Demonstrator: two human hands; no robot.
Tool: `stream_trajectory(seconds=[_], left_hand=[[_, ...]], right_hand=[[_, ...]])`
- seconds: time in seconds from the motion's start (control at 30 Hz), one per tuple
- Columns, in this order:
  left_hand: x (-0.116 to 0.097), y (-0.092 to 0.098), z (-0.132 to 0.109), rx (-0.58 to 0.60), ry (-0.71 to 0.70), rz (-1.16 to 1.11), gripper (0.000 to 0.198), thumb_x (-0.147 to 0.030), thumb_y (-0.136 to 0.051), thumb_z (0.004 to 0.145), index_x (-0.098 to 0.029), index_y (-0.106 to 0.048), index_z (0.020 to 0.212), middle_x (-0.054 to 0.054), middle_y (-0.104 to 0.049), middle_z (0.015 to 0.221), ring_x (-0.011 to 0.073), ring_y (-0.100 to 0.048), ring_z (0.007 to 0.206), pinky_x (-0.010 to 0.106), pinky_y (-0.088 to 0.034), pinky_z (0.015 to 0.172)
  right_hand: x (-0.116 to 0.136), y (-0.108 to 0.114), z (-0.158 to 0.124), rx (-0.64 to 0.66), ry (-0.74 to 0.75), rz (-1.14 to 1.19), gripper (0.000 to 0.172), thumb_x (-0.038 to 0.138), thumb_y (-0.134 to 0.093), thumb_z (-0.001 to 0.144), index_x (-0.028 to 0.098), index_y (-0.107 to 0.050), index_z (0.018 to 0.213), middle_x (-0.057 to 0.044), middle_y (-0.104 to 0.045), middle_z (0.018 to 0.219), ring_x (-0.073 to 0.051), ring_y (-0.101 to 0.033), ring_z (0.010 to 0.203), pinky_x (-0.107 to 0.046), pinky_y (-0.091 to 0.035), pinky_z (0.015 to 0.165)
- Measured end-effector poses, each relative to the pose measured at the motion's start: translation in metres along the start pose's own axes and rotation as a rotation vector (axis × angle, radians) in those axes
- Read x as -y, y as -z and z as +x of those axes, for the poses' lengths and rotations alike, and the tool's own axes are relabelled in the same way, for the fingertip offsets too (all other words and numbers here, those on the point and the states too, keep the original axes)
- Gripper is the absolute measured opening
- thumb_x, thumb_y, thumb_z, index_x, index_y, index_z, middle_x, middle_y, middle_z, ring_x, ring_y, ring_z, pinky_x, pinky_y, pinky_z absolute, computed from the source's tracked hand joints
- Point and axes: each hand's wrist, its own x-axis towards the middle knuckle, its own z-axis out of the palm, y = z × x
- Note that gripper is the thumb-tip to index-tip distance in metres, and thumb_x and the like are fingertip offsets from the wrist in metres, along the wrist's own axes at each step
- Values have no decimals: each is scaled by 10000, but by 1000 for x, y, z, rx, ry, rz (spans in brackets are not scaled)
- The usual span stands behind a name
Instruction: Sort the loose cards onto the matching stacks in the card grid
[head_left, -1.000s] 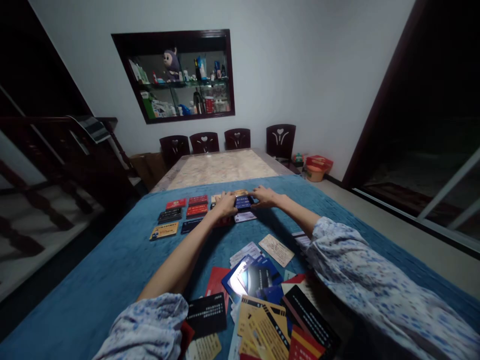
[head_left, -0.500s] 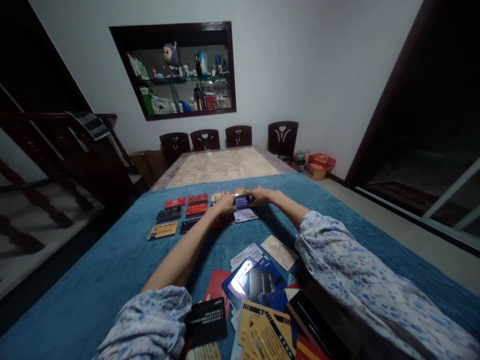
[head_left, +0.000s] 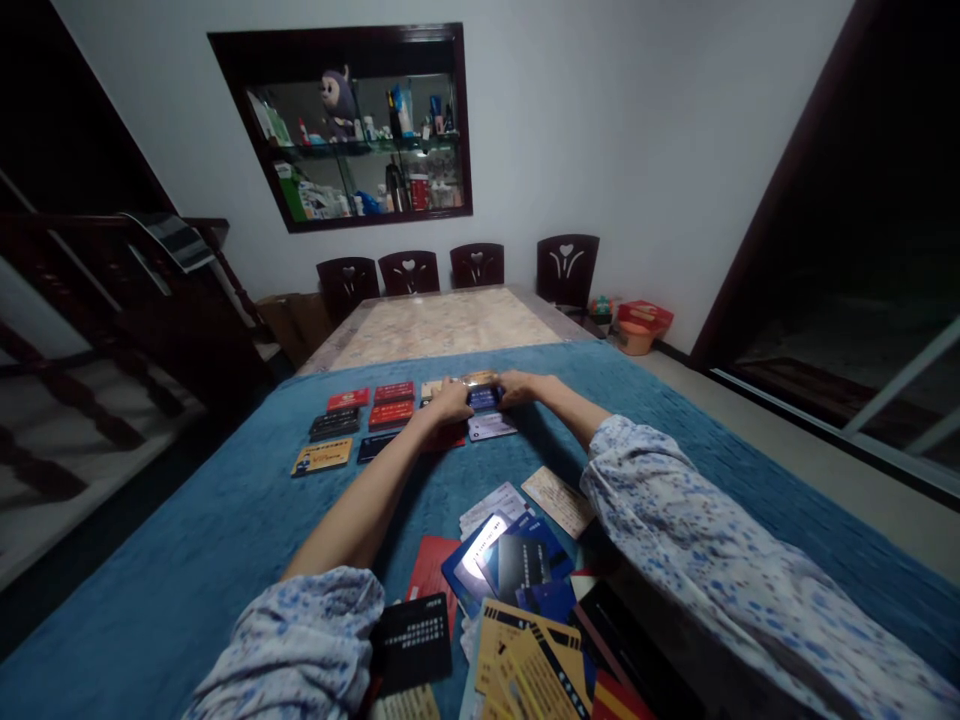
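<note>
Both my arms reach far across a blue cloth (head_left: pixel 225 520). My left hand (head_left: pixel 448 402) and my right hand (head_left: pixel 519 387) press on either side of a dark blue card (head_left: pixel 484 398) lying in the far row of laid-out cards. A pale card (head_left: pixel 491 427) lies just in front of it. To the left, red cards (head_left: pixel 391 403), a dark card (head_left: pixel 334 425) and a yellow card (head_left: pixel 322 457) sit in tidy rows. A loose pile of mixed cards (head_left: pixel 517 600) is heaped near my body.
Beyond the cloth the table's marble top (head_left: pixel 442 325) shows, with several dark chairs (head_left: pixel 409 270) at its far end. A wall cabinet (head_left: pixel 360 130) holds bottles and a toy. A red bin (head_left: pixel 637 325) stands on the floor at right. A stair rail (head_left: pixel 112 290) is left.
The view has tilted slightly, so the cabinet and the table sit higher in frame. My hands have stayed on the dark blue card, edging a little farther away.
</note>
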Motion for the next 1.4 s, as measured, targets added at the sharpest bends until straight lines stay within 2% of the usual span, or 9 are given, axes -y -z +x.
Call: stream_trajectory(seconds=[0.5,0.9,1.1,1.4], left_hand=[[-2,-6,-5,-45,1,-19,422,-201,-580,793,-221,-625,1212,127,-642,1237,355,-452,1257,546,-419,1006],[-1,-6,-15,-115,-5,-23,442,-204,-554,837,-182,-576,1278,155,-593,1284,336,-429,1282,517,-394,1018],[-9,-1,-33,-188,-23,-47,401,-201,-535,856,-206,-613,1249,124,-575,1328,312,-398,1295,500,-363,1024],[-31,2,-66,-241,-84,-136,356,-171,-515,849,-218,-685,1159,84,-603,1321,310,-380,1306,498,-342,1031]], right_hand=[[7,2,-12,19,34,-14,477,231,-627,820,175,-627,1294,-118,-685,1250,-236,-653,1110,-237,-496,884],[4,6,-21,-15,-16,-29,507,298,-636,833,176,-602,1325,-114,-716,1180,-236,-677,1052,-234,-502,812],[1,9,-44,-81,-38,-32,417,257,-597,845,196,-653,1254,-89,-732,1137,-224,-672,1036,-231,-480,781],[12,12,-99,-176,-9,-59,284,124,-543,775,225,-735,958,-50,-751,1008,-209,-646,967,-243,-405,738]])
